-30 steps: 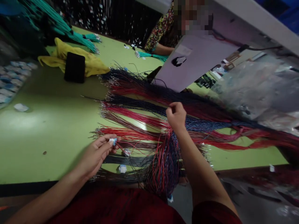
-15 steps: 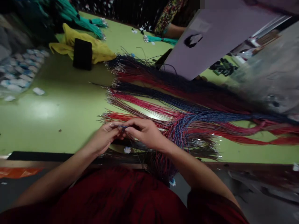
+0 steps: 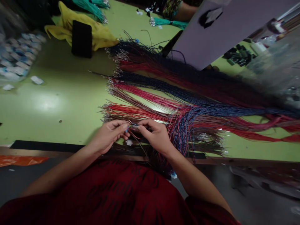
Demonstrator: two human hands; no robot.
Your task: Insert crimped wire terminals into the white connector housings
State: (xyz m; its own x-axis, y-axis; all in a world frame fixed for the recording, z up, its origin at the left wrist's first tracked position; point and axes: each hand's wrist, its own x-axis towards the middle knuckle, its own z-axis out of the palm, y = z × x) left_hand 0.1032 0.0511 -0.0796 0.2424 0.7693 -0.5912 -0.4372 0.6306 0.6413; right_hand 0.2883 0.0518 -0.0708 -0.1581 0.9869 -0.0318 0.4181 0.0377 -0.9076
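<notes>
My left hand [image 3: 111, 136] is closed in a pinch on a small bluish connector [image 3: 127, 129]. Thin wires [image 3: 135, 126] run from there to my right hand [image 3: 156, 135], whose thumb and fingers grip them. Just below the left fingertips sits a white connector block [image 3: 128, 142] with a grid of holes; whether it joins the same wires is unclear. Beyond both hands lie red wires [image 3: 126, 108] with bare metal terminals at their left ends. A tangle of blue and red wires [image 3: 185, 125] spreads beside my right hand.
Long dark blue wire bundles [image 3: 159, 89] cross the green table [image 3: 75, 109]. A yellow cloth [image 3: 100, 39] lies under a black rectangular object [image 3: 81, 39]. A bag of white connectors [image 3: 18, 57] is at left, a lilac panel [image 3: 203, 37] at back right. Another person's arm [image 3: 186, 12] shows behind.
My hands have drawn slightly apart, and wires now show between their fingertips. The view has tipped, so the table appears higher. The other person's arm has shifted right in view.
</notes>
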